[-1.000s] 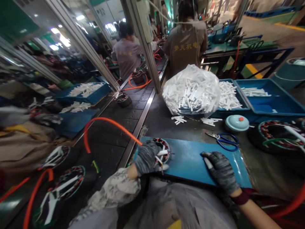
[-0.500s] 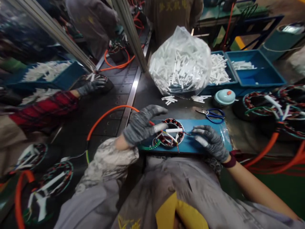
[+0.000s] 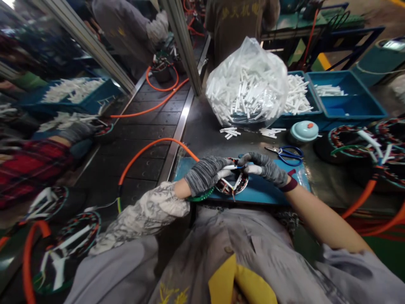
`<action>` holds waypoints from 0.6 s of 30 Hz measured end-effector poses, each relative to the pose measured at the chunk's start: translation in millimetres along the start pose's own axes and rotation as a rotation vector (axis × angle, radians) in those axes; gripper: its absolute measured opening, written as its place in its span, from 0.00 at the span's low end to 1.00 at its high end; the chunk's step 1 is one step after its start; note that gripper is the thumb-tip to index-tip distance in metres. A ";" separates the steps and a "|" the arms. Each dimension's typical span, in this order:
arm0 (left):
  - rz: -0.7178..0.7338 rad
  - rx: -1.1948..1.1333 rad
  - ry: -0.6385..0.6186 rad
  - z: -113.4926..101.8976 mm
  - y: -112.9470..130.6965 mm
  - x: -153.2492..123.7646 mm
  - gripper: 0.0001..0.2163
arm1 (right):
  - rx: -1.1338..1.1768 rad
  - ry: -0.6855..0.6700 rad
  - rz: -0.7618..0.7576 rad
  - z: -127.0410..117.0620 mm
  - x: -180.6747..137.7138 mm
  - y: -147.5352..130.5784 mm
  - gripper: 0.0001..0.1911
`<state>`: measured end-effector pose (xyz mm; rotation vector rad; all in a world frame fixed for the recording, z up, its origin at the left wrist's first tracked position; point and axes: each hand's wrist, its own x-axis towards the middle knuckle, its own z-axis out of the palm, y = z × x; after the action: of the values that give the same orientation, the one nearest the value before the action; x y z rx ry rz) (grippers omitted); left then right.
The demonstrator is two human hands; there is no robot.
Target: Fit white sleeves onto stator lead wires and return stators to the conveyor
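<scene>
A round wound motor stator (image 3: 232, 182) with white tubes and coloured wires lies on a blue mat (image 3: 265, 190) at the bench's near edge. My left hand (image 3: 205, 173), in a grey glove, is curled over the stator's left side and pinches a white tube (image 3: 232, 167) above it. My right hand (image 3: 262, 166), also gloved, pinches the same tube from the right. Both hands meet over the stator. A green cable tie (image 3: 202, 196) curves at the stator's near left edge.
Blue-handled scissors (image 3: 284, 153) and a teal round lid (image 3: 304, 131) lie behind the mat. A clear bag of white tubes (image 3: 249, 84) and blue bins (image 3: 348, 101) stand further back. More stators (image 3: 357, 143) sit right. An orange hose (image 3: 148, 150) arcs left over the conveyor (image 3: 142, 139). Other workers stand beyond.
My right hand has lifted from the mat and moved left to meet my left hand over the stator. My left hand's fingers have closed on the white tube.
</scene>
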<state>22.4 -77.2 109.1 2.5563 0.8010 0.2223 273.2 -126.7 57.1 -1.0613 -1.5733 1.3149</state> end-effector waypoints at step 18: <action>0.062 -0.185 -0.108 -1.8 -9.6 -13.7 0.20 | -0.783 -0.141 -0.255 21.9 14.1 -30.6 0.35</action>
<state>5.8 -77.4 106.0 2.3981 0.6318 0.1682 244.9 -123.3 85.4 -1.1688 -2.3296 0.5983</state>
